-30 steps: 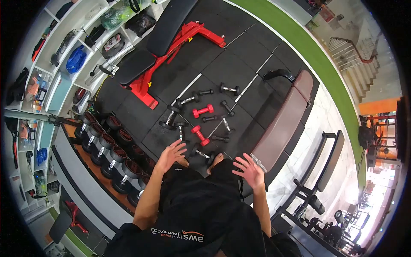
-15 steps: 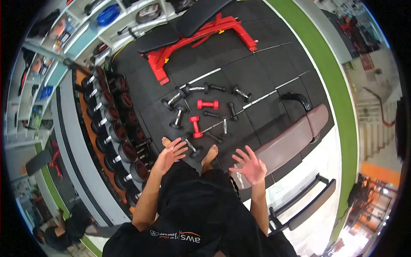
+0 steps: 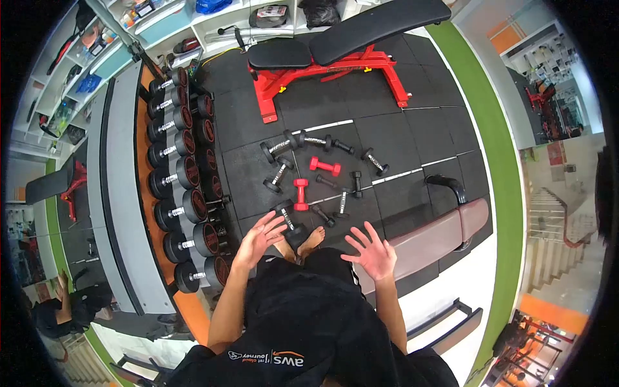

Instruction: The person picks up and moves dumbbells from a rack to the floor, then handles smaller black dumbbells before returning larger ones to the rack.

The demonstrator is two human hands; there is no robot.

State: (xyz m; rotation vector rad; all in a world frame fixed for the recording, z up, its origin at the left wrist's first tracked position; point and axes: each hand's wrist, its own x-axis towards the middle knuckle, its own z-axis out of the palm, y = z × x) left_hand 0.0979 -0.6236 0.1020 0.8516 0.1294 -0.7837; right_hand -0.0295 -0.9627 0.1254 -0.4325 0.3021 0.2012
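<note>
Hovering hands: left hand [image 3: 259, 241], right hand [image 3: 373, 255] splayed, gripping nothing.
Red dumbbells [image 3: 301, 195]: unmoved among black dumbbells [image 3: 287, 219] on the floor [image 3: 245, 173] beyond.
Racked dumbbells [image 3: 187, 172]: squarer at left; only the gaze seems shifted.

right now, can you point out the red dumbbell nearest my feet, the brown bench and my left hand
Red dumbbell [image 3: 300, 195]: head view, on its handle
Brown bench [image 3: 422, 248]: head view, on its long pad
Left hand [image 3: 258, 239]: head view, on its middle

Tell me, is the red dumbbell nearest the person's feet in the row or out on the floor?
Out: the red dumbbell lies on the dark floor, among other loose dumbbells and apart from the dumbbell row.
</note>
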